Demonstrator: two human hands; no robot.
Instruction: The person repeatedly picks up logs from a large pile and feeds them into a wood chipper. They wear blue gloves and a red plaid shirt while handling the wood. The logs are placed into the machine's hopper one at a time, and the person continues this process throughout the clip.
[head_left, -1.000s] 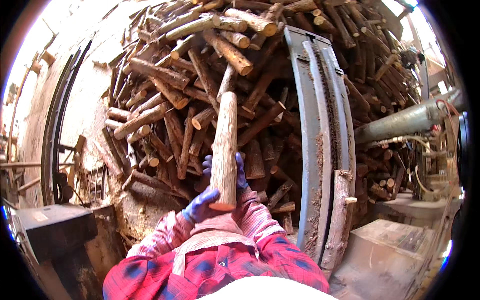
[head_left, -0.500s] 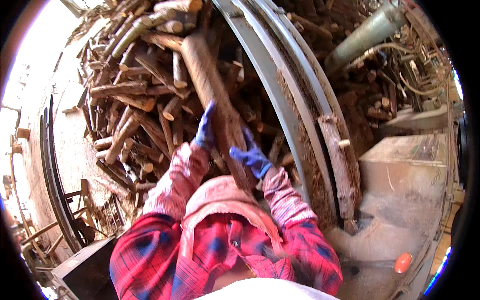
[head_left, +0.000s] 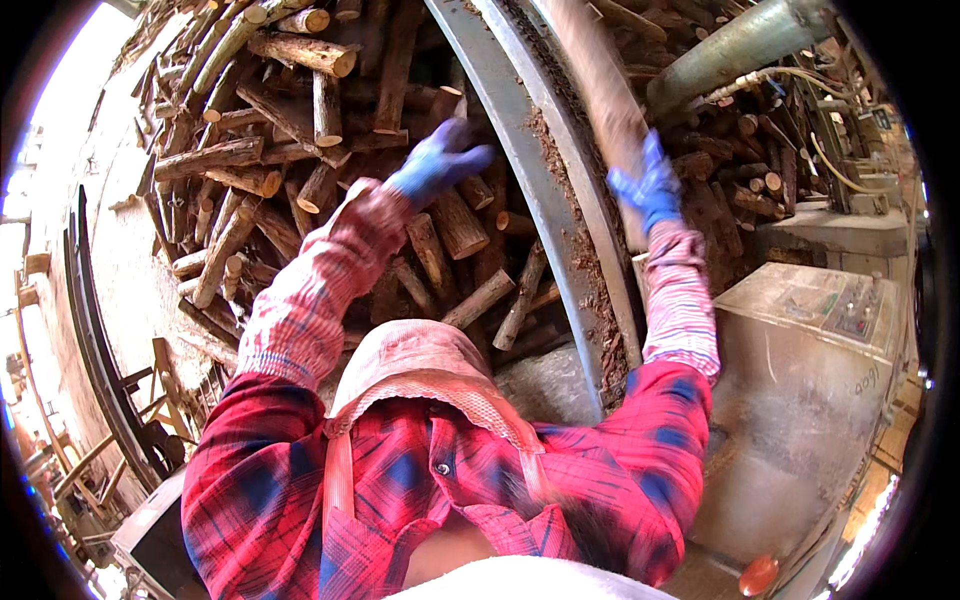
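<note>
My left hand [head_left: 440, 162], in a blue-purple glove, reaches over the log pile [head_left: 235, 160] with its fingers apart and nothing in it. My right hand [head_left: 648, 186], gloved in blue, lies against a long log [head_left: 592, 75] with its thumb across the near part. That log is smeared by motion and lies lengthwise along the metal trough [head_left: 530, 150] to the right of the pile. Its far end runs out of the top of the picture. Below my left hand, short thick logs [head_left: 458, 226] lie at the near side of the pile.
A metal box with controls [head_left: 800, 330] stands right of the trough. Behind it a thick grey-green cylinder [head_left: 740, 55] slants beside hoses, with more logs [head_left: 765, 190] below. An orange-red round object [head_left: 758, 575] is at the lower right. A dark metal rail [head_left: 95, 340] runs at left.
The log that both hands held over the pile is no longer there. My right hand has moved right to a log in the trough; my left has moved up, free of wood. The view has shifted slightly.
</note>
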